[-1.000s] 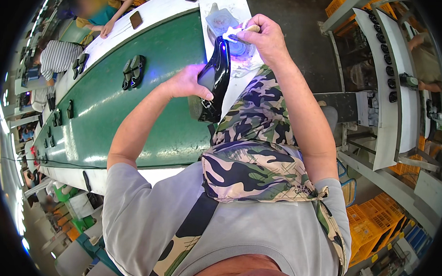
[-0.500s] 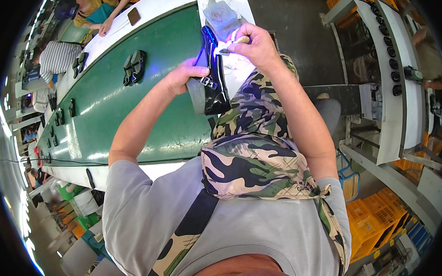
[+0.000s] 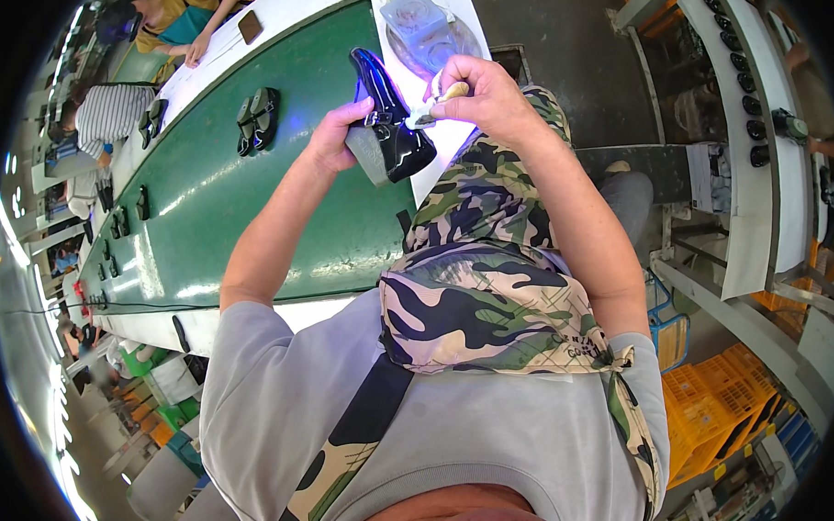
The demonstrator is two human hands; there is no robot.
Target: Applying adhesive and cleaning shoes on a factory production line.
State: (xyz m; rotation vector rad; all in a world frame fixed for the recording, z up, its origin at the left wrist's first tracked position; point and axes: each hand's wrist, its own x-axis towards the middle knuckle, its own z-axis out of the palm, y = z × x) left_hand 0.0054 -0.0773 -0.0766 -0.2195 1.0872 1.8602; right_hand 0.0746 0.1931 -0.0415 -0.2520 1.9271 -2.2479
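A glossy black shoe (image 3: 408,150) with a buckled strap and a grey sole is tilted above the edge of the green table surface. My left hand (image 3: 334,136) grips it from the left, with the thumb by the strap. Between the fingers of my right hand (image 3: 487,99) is a pale, bunched cloth (image 3: 422,119), pressed to the shoe's right side near the strap. A bluish-purple light shines on the shoe and the cloth. Just beyond my right hand, a translucent plastic tub (image 3: 414,20) stands on the white side ledge.
On the green table (image 3: 281,201) lies a pair of dark shoes (image 3: 256,121), with several more farther left. At the far left edge a co-worker (image 3: 191,14) sits near a phone (image 3: 249,27). A rack holding black shoes (image 3: 746,105) stands right, above orange crates (image 3: 706,399).
The shoe has shifted a little left and turned so its strap faces up more. The cloth has moved down along the shoe, from its upper part to near the strap.
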